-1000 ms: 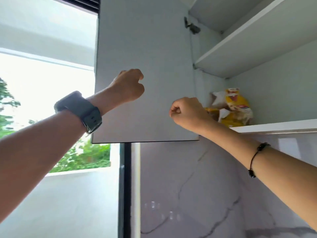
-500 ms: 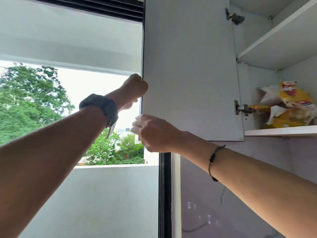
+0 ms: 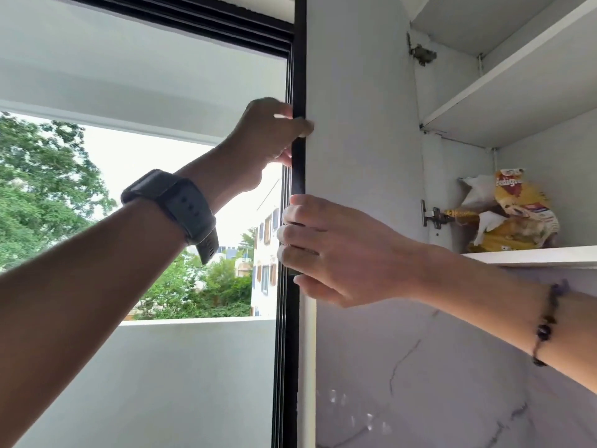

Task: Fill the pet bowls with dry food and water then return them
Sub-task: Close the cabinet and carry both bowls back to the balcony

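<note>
A yellow bag of dry pet food (image 3: 513, 215) lies crumpled on the lower shelf (image 3: 533, 255) of an open wall cabinet at the right. The white cabinet door (image 3: 361, 124) stands swung wide open, almost edge-on against the window frame. My left hand (image 3: 268, 137), with a dark watch on the wrist, grips the door's free edge higher up, thumb on the inner face. My right hand (image 3: 329, 250) grips the same edge lower down, fingers curled round it. No bowls are in view.
An upper shelf (image 3: 504, 76) in the cabinet looks bare. Two hinges (image 3: 434, 216) hold the door. A black window frame (image 3: 290, 318) runs down just left of the door, with trees and buildings outside. Marbled wall (image 3: 436, 367) lies below the cabinet.
The door has swung further open to the left. Both hands moved from loose fists in front of it to gripping its free edge. The view has shifted left.
</note>
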`<state>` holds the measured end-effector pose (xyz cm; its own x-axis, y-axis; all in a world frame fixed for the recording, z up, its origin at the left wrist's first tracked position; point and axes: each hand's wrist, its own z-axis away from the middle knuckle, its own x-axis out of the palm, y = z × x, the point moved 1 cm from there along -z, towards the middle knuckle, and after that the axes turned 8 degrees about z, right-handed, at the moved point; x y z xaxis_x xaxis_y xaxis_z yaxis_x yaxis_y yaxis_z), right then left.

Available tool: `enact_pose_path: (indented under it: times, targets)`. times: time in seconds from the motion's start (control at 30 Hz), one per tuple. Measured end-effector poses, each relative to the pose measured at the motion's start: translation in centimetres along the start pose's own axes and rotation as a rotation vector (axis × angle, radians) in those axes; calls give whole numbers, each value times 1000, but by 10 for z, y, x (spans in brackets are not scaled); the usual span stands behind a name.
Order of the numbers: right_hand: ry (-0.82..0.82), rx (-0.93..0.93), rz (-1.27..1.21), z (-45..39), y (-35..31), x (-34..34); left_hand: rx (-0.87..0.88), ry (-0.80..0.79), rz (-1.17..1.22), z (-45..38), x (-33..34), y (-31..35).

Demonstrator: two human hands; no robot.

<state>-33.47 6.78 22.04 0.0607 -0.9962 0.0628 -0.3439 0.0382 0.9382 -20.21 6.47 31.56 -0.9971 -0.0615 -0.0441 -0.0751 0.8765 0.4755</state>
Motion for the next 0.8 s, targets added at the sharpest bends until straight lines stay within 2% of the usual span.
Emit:
enact_pose_path:
  times: [0.17, 0.27, 0.33, 0.43, 0.57, 0.8]
  targets:
    - [29, -4, 92, 57, 24, -62, 262, -100, 26, 16, 62, 40]
    - [-24, -22, 160, 96, 42, -95, 390, -70, 14, 26, 111, 55]
    - [-90, -37, 221, 123, 53, -113, 445, -36, 108, 30, 146, 64]
    - [-204, -60, 278, 157, 66, -141, 453, -19, 213, 41, 195, 77]
    - [-318, -63, 334, 192, 77, -170, 444, -85, 378, 51, 249, 87]
    - [-532, 11, 385, 251, 89, -188, 350, -299, 282, 53, 324, 100]
